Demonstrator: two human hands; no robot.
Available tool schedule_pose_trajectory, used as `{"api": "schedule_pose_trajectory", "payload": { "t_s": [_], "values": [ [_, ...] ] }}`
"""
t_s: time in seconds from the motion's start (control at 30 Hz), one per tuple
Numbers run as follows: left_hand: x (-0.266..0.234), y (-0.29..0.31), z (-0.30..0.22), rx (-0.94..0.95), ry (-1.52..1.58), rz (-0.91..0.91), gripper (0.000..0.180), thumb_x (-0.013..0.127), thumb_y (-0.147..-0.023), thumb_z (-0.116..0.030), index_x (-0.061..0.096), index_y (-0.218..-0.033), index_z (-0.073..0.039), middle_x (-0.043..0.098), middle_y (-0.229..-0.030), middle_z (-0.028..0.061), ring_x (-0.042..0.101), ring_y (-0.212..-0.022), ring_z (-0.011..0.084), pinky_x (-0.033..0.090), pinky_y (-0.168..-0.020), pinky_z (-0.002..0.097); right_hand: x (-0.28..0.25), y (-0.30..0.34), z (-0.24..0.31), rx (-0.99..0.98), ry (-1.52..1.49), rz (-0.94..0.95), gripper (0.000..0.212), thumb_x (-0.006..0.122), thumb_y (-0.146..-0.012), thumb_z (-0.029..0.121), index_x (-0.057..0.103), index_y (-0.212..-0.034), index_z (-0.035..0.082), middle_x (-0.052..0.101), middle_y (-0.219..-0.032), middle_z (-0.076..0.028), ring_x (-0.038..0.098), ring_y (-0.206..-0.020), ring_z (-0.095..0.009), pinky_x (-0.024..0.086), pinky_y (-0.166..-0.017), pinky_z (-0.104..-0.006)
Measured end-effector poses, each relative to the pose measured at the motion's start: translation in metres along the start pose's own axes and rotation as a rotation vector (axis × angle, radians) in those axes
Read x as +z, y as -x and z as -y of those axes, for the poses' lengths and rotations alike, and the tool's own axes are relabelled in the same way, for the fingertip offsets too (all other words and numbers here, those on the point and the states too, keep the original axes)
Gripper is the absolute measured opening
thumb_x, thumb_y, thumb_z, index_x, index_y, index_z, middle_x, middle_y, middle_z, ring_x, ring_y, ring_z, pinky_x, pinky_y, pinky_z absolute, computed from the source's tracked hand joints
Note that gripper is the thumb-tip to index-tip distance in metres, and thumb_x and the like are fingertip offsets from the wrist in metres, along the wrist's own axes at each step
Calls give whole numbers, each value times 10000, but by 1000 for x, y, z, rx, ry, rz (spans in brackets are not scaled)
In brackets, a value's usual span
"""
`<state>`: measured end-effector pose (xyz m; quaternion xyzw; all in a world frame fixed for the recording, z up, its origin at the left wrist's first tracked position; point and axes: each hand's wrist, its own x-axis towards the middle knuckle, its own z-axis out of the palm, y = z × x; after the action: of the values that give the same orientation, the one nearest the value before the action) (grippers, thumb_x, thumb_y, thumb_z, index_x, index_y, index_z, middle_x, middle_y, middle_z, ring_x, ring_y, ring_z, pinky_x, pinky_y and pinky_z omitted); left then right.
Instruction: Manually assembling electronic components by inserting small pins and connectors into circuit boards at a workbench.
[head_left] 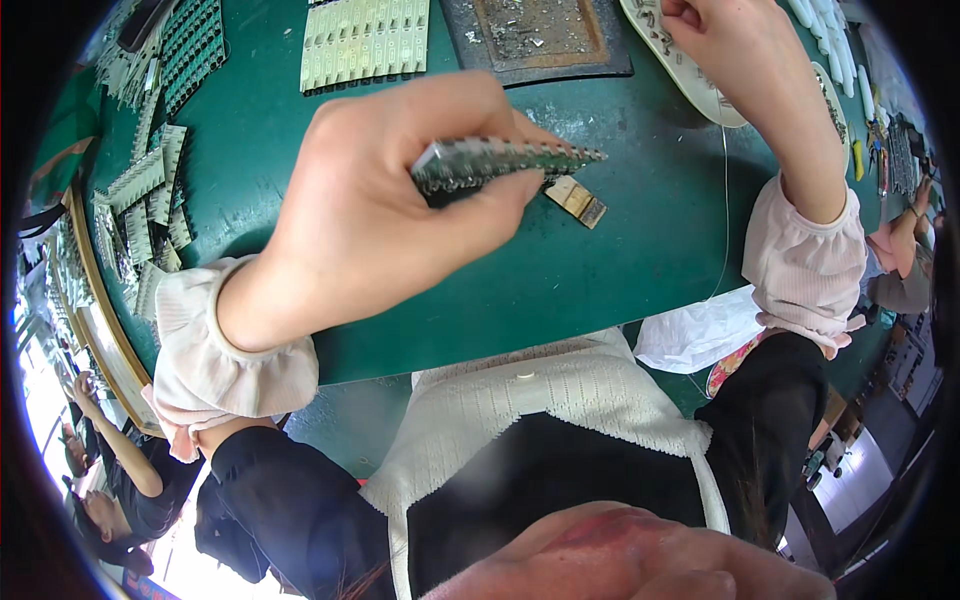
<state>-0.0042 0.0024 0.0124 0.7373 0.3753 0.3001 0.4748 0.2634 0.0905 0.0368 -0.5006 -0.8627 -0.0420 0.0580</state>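
Observation:
My left hand (365, 205) is closed around a narrow circuit board strip (485, 165). The strip is seen edge-on above the bench, with small parts lined along its edges. Just under its far end, a small tan and dark block (576, 203) lies on the green bench top (640, 240). Up at the right, my right hand (722, 35) is over a pale oval tray (722, 108) of small metal pieces. Its fingers are drawn together, partly cut off by the upper edge of the picture; whatever they pinch cannot be made out.
Pale board panels (365, 45) lie at the back beside a dark square tray (620, 62) of scraps. Loose board strips (140, 190) are heaped at the left. A thin cord (726, 200) runs down from the oval tray toward a white plastic bag (700, 330). Other people sit at both sides.

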Motion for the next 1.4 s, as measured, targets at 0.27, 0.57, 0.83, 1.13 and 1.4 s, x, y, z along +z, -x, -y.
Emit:
{"api": "schedule_pose_trajectory", "payload": {
  "t_s": [0.27,0.57,0.83,1.13,1.4],
  "values": [
    [4,-3,13,653,-459,-85,257,747,-744,9,654,-972,82,717,-1055,263,738,-947,376,608,-743,371,-26,10,26,182,-746,184,91,773,-854,16,713,-913,-18,732,-826,-71,724,-791,-131,541,-669,-258],
    [3,-3,14,733,-547,-94,333,733,-734,-61,653,-1007,113,697,-1087,280,725,-983,407,618,-796,417,-42,12,39,93,-991,591,127,763,-891,-17,738,-1016,-11,690,-875,-41,622,-734,-59,469,-618,-206],
    [3,-6,16,757,-458,-93,345,751,-745,-48,644,-1026,121,697,-1076,282,726,-973,418,616,-791,421,-36,10,40,-22,-1056,633,106,768,-893,-5,742,-996,-3,618,-953,-17,578,-767,-51,452,-637,-197],
    [2,-3,15,771,-446,-107,359,792,-723,-46,645,-1001,127,707,-1072,301,742,-930,399,624,-759,419,-9,7,30,-32,-1238,665,138,840,-849,28,717,-910,12,607,-933,5,568,-764,-45,444,-647,-196],
    [4,-6,15,772,-462,-118,340,812,-718,-51,688,-988,112,726,-1020,253,749,-900,362,623,-757,381,-3,5,20,59,-1367,773,134,821,-861,1,721,-950,4,620,-952,4,585,-804,-40,449,-657,-194]
  ]
}}
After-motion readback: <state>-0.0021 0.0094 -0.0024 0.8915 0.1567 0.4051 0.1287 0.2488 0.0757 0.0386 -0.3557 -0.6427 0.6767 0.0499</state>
